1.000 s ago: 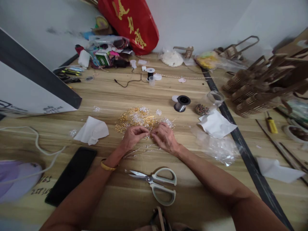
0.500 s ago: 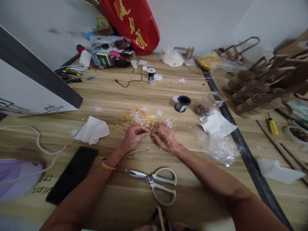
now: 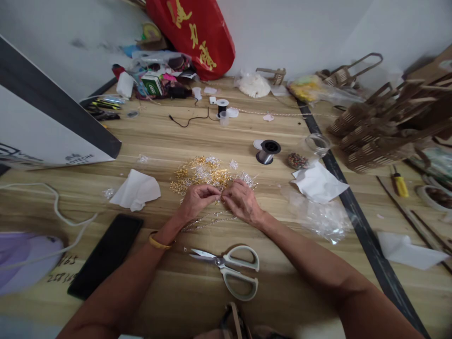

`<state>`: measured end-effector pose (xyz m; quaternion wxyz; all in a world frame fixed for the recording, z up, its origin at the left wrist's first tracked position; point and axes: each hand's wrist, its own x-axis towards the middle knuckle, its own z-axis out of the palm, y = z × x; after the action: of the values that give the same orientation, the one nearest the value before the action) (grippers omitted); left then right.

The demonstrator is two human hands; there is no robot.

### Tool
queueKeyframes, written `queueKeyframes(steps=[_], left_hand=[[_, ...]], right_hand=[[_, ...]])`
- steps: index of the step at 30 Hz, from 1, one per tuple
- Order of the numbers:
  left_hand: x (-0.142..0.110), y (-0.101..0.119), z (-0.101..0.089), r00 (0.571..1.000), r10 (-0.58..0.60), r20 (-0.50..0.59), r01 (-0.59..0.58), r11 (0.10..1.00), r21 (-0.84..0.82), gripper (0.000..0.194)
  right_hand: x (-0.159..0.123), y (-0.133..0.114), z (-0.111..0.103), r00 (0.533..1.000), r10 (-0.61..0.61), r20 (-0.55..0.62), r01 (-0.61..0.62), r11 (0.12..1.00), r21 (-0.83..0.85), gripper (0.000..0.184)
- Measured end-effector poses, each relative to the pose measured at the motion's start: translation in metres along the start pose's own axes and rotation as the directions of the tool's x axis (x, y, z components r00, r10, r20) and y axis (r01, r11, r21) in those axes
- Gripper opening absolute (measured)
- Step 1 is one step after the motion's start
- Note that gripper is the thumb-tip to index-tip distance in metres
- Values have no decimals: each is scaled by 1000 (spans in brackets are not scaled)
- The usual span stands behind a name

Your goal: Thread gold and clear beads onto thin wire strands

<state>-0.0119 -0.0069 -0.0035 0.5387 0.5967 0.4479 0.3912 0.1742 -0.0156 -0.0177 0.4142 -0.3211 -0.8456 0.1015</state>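
Note:
My left hand [image 3: 198, 200] and my right hand [image 3: 243, 201] meet fingertip to fingertip, each in a pinch. Whatever lies between the fingertips is too small to make out. Just beyond them spreads a pile of gold and silver jewelry findings [image 3: 201, 173], small rings and beads among them. A thin beaded chain [image 3: 208, 221] lies on the wood below my hands. Closer to me rest scissors [image 3: 221, 263] with pale handles, blades slightly apart and pointing left. A gold bracelet [image 3: 158, 241] circles my left wrist.
A wire spool [image 3: 269, 151] and a jar [image 3: 318, 145] with dark beads stand beyond my right hand. Clear plastic bags [image 3: 323, 216] and white paper [image 3: 319, 182] lie to the right. On the left are a black phone [image 3: 106, 256], another paper [image 3: 136, 190] and a large box [image 3: 60, 122].

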Motion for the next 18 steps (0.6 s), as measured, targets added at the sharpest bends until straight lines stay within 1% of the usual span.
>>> queueKeyframes(steps=[9,13,18], left_hand=[[0,-2,0,1000,14,13,-14,1000,2,14],[0,0,0,1000,13,5,-14,1000,15,15],[0,2,-1,1000,16,-8,-16,1000,15,15]], right_hand=[[-1,1,1,1000,-12,16,12,1000,17,4],[-1,2,1,1000,-20,3,19,1000,17,4],[-1,1,1,1000,10,-1,-10,1000,17,5]])
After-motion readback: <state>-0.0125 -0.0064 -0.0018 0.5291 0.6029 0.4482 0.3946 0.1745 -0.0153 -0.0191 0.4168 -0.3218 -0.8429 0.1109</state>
